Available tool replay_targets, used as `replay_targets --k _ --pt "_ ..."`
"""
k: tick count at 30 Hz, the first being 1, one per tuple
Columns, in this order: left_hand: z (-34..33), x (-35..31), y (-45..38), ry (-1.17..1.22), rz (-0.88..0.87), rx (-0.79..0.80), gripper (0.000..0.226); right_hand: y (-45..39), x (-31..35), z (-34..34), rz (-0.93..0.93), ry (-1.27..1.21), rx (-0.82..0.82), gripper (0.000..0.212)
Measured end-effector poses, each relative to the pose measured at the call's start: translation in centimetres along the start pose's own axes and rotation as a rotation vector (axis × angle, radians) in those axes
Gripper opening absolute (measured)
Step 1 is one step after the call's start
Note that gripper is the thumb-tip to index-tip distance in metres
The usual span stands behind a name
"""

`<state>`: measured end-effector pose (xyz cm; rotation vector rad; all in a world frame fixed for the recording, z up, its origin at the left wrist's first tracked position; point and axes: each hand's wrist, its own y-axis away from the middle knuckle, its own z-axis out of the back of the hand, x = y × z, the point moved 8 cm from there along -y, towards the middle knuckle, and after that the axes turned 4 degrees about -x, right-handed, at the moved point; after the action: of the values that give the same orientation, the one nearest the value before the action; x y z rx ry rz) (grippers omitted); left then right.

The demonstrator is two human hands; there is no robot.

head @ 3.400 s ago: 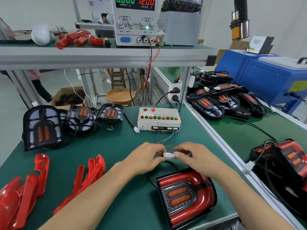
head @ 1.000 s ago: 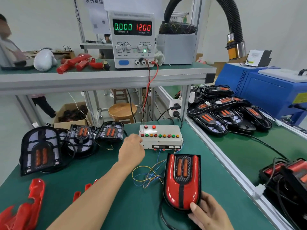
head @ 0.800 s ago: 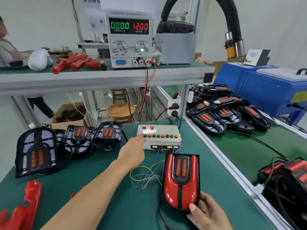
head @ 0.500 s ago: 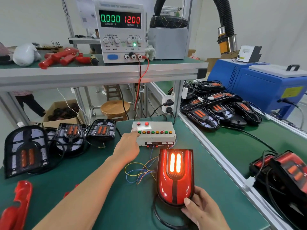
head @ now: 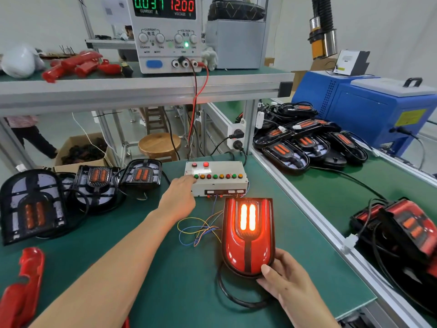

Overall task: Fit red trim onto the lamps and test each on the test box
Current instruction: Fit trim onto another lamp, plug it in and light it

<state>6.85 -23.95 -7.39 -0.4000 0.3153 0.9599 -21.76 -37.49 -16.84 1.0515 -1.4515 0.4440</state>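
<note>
On test box (head: 216, 178), left hand (head: 177, 197), right hand (head: 282, 276) gripping lamp (head: 248, 235)

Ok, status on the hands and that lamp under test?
Left hand pressing at the test box buttons. Right hand gripping the red-trimmed lamp at its near end; lamp lit. Loose wires between, nothing blocking.

Your left arm reaches forward and slightly right across the bench, forearm bare, wrist straight. Left hand (head: 176, 200) is back-up, fingers extended forward, fingertips on the left end of the test box (head: 216, 178) top; which button they touch can't be made out. Your right arm comes in from bottom right, forearm bare. Right hand (head: 282, 278) grips the near rounded end of the lit lamp (head: 248, 235), thumb lying on the red front face, other fingers curled behind the edge, holding it tilted up.
</note>
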Motion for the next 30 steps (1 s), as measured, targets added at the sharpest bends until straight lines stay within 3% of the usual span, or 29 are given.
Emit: replay_targets --k 14,20,30 --pt "-0.5 -0.6 -0.6 -0.075 -0.069 0.054 0.066 0.6 0.5 -0.3 0.011 -0.026 0.01 0.032" --pt "-1.7 -1.2 -1.4 -0.183 -0.02 0.08 0.076 0.8 0.7 -0.4 0.0 -0.04 0.007 0.031" --pt "-1.7 -1.8 -1.8 -0.18 0.031 0.065 0.071 1.1 1.1 -0.5 -0.023 -0.051 -0.007 0.031"
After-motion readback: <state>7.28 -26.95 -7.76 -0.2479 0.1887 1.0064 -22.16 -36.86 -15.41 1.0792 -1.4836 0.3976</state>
